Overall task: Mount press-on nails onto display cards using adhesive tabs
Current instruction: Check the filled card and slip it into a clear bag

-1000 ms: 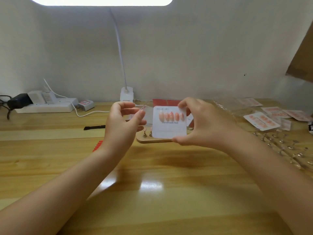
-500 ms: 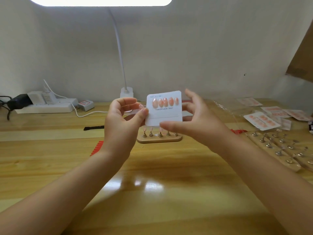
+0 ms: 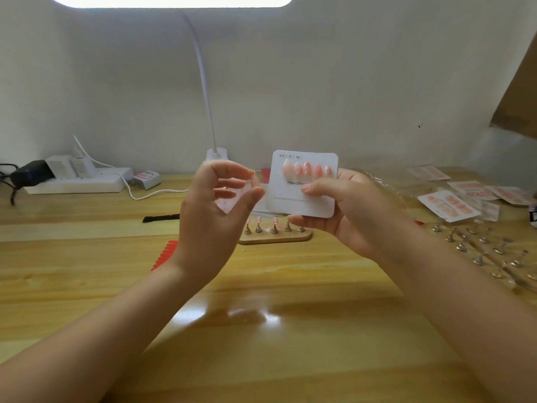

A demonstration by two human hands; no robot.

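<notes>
Around your hands, the wooden table [image 3: 87, 286] carries a good deal. At the far left a white power strip [image 3: 78, 183] lies against the wall with a black adapter [image 3: 30, 173] plugged beside it, and a white cable runs from it toward the white lamp base [image 3: 216, 155], whose thin neck rises to the bright lamp head at the top edge. A black flat tool [image 3: 161, 218] lies on the table left of your left wrist, and a strip of red nail tips [image 3: 165, 254] shows just behind that forearm. Directly beyond your hands sits a small wooden stand [image 3: 274, 238] with a row of metal holders, some carrying pale pink nails; your hands partly cover it. To the right, finished cards in clear bags [image 3: 449, 205] lie scattered, with more metal nail holders [image 3: 482, 251] in front of them.

Your right hand [image 3: 348, 210] holds the display card [image 3: 303, 184] upright above the stand, thumb pressed on its face and fingers curled behind its lower edge. The card is white with rounded corners, bears five pink-and-white nails [image 3: 306, 170] in a row near its top, and has printed text beginning "Handma" under them.

Your left hand [image 3: 215, 210] is raised just beside the card, apart from it, thumb and forefinger drawn close together; whether they pinch anything cannot be told.
</notes>
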